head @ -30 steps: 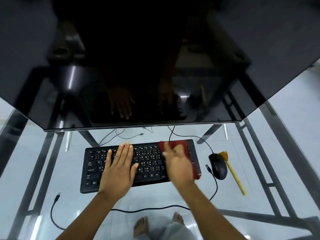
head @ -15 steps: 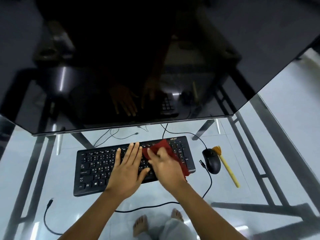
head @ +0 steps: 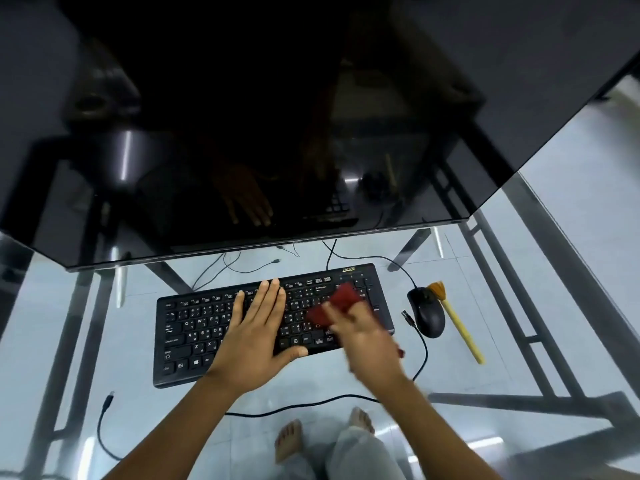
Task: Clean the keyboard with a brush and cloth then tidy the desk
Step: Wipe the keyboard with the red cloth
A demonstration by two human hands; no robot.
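The left hand (head: 258,336) lies flat on the keyboard (head: 194,327), fingers pressed together. The blurred right hand (head: 367,341) covers the red cloth (head: 343,299) on its right part; its fingers I cannot tell. The brush (head: 462,332) lies beside the mouse (head: 427,311)

mouse (head: 427,311) crowds keyboard's (head: 194,327) right end

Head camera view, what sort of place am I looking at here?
Likely a home computer desk: a large dark glossy monitor behind a black corded keyboard and black mouse on a clear glass tabletop, with bare feet on pale floor tiles beneath.
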